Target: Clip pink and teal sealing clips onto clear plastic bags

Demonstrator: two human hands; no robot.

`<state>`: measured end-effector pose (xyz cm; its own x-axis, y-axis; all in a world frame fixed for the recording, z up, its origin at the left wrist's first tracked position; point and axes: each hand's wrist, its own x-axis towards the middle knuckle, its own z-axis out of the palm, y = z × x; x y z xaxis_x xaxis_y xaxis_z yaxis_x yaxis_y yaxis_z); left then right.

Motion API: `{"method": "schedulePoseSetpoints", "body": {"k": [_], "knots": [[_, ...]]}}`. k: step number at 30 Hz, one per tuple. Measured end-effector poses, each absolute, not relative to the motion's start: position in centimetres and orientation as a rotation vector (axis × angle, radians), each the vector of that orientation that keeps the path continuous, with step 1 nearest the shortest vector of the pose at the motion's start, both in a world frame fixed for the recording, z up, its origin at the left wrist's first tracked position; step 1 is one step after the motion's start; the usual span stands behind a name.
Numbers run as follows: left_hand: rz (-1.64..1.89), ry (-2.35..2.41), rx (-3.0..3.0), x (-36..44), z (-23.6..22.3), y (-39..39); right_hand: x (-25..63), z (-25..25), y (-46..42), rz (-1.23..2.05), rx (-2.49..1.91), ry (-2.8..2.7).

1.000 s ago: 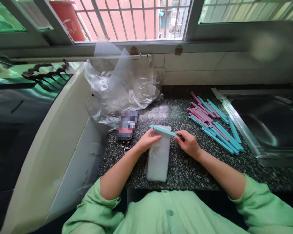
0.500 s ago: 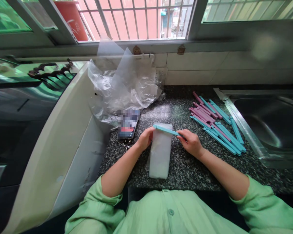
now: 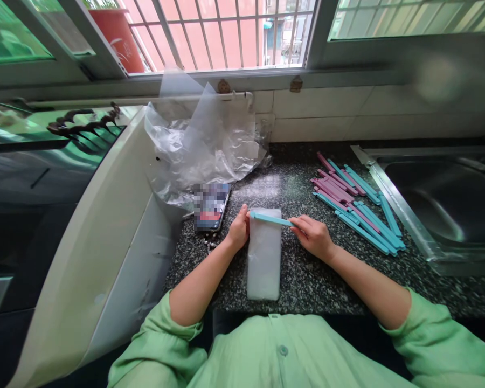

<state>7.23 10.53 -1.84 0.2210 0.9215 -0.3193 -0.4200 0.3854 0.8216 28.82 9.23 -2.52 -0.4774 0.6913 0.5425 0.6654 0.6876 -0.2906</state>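
Observation:
A light-blue bag sealing clip [image 3: 269, 218] lies slantwise across the top of a flat, whitish, translucent plastic packet [image 3: 264, 264] on the counter. My right hand [image 3: 313, 234] pinches the clip's right end between thumb and fingers. At the clip's left end is my left hand [image 3: 238, 230], with its fingers curled in by the packet's upper left edge. The thumb points up, and a fingertip meets the end of the clip; the other fingers are partly hidden.
A pile of pink and blue clips [image 3: 355, 205] lies right of my hands, beside a metal sink [image 3: 426, 237]. Crumpled clear plastic bags [image 3: 210, 145] are heaped at the back left. A phone [image 3: 220, 215] lies left of the packet, near a pale appliance's side [image 3: 117, 237].
The clip's left end has shifted slightly left and down, and my left thumb has lifted there. The packet now sits straighter. My right hand keeps its hold.

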Motion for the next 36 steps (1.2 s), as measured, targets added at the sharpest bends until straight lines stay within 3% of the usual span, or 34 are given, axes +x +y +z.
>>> {"method": "schedulePoseSetpoints", "body": {"k": [18, 36], "knots": [[1.166, 1.001, 0.781, 7.7, -2.8, 10.3, 28.7, -3.1, 9.3, 0.005, -1.052, -2.298], [1.187, 1.008, 0.730, 8.2, -1.6, 9.8, 28.7, -3.2, 9.3, 0.206, -0.977, -2.206]]}}
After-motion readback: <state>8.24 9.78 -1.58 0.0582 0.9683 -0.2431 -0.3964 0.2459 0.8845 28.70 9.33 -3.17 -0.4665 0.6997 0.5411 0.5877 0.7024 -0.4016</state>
